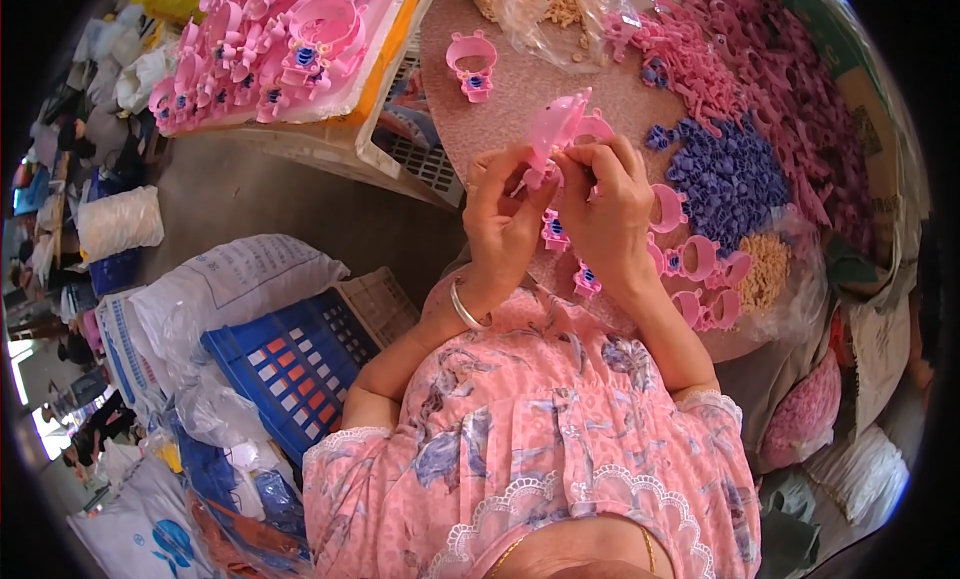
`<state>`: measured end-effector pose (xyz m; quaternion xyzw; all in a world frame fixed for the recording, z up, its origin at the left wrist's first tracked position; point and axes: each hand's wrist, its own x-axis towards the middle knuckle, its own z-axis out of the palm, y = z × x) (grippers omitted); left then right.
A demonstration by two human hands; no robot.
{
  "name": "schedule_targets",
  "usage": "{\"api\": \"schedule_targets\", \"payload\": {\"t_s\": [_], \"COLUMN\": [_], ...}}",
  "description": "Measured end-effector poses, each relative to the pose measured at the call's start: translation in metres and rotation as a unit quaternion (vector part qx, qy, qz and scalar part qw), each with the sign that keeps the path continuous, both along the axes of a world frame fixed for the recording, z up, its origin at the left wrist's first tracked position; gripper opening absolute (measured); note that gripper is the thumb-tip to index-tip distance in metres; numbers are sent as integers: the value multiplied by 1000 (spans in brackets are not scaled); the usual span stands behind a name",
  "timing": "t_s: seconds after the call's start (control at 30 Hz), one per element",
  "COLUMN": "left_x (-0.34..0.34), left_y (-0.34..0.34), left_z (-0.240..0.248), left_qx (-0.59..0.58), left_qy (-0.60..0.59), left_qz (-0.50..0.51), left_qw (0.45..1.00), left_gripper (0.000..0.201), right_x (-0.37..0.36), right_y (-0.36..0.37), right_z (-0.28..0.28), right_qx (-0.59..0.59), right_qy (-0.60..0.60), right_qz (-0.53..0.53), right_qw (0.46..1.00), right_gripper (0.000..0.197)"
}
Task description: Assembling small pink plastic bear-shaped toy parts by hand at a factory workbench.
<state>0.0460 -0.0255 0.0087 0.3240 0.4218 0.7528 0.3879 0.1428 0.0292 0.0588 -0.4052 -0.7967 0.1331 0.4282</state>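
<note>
My left hand (503, 219) pinches a pink plastic toy part (553, 129) above the near edge of the round table. The part has a rounded, ring-like top that points up and away from me. My right hand (608, 204) meets it from the other side, thumb and fingertips pressed together on its lower end. Whether a smaller piece sits between those fingertips is hidden. Under and beside my hands lie pink ring-shaped pieces with blue centres (585, 279). More pink rings (700, 257) lie to the right of my right wrist.
On the round table (450, 139) are a pile of blue-purple small parts (730, 174), heaps of pink parts (800, 109), and beige small pieces (765, 269). A tray of pink pieces (345, 99) stands at the far left. A blue crate (290, 354) and white sacks (230, 289) lie left of me.
</note>
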Motion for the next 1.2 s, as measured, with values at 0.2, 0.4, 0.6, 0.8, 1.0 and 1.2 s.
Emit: {"api": "schedule_targets", "payload": {"t_s": [0.2, 0.4, 0.6, 0.8, 1.0, 1.2], "left_x": [-7, -13, -7, -1, 5, 4], "left_y": [8, 11, 9, 6, 4, 4], "left_z": [10, 12, 12, 18, 12, 14], "left_qx": [-56, -68, -52, -44, -19, -26], "left_qy": [-215, -281, -252, -163, -89, -115], "left_qz": [-64, -140, -113, -83, -59, -37], "left_qw": [973, 947, 960, 982, 994, 992], "left_gripper": [40, 40, 38, 45, 45, 44], "right_x": [12, 19, 22, 19, 14, 18], "right_y": [12, 15, 19, 19, 5, 12], "right_z": [-5, -5, -7, -9, -7, -4], "right_qx": [-69, -210, -30, 44, -55, 45], "right_qy": [54, 173, 42, -15, 39, -12], "right_qz": [104, 58, 98, 63, 30, 62], "right_qw": [991, 961, 994, 997, 997, 997], "right_gripper": [15, 14, 17, 13, 12, 12]}}
